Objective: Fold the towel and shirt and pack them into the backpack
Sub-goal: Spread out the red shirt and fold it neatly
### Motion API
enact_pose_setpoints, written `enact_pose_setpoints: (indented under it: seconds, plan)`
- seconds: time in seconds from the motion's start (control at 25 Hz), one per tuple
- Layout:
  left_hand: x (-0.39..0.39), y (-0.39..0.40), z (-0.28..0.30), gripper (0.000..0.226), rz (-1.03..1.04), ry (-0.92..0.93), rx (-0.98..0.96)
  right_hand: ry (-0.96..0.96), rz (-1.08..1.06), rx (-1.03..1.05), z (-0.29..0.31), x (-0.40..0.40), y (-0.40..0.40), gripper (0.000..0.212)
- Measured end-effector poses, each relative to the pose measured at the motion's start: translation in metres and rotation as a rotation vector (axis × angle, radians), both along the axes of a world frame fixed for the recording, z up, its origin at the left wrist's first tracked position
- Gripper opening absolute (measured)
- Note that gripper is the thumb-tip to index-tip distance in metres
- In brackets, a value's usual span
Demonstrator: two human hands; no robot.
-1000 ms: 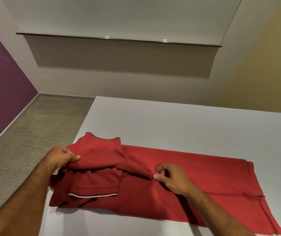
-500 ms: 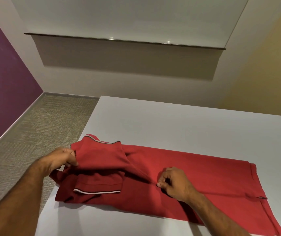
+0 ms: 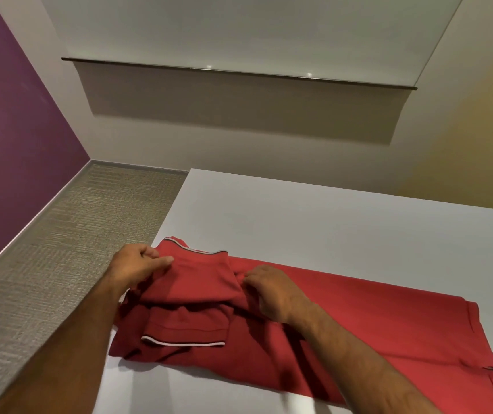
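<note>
Shirt (image 3: 358,318) collar end bunched between left hand (image 3: 137,265) and right hand (image 3: 272,289).

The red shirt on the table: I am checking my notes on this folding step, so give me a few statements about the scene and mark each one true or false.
1. The red shirt lies on the white table. True.
2. The left hand holds the shirt near its collar. True.
3. The right hand rests flat on bare table, away from the cloth. False: its fingers are curled on the shirt's fabric beside the collar.
4. A backpack stands on the table behind the shirt. False: no backpack shows in this view.
5. The folded-in sleeve has a white-trimmed cuff. True.
6. The wall on the left is green. False: the wall is purple.
</note>
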State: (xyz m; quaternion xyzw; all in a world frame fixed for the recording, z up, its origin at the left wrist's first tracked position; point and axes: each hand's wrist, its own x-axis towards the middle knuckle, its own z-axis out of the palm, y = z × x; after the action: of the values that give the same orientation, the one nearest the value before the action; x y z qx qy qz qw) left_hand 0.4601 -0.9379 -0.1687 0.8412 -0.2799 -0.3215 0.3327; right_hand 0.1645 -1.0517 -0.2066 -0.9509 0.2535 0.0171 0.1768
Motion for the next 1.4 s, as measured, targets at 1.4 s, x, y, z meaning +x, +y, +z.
enact_pose_setpoints:
  seconds: [1.4]
  plan:
    - [-0.166,-0.021,-0.046,0.109,-0.711,-0.882,-0.047,0.163,-1.078,-0.016,-0.008,-0.319,0.005,0.093]
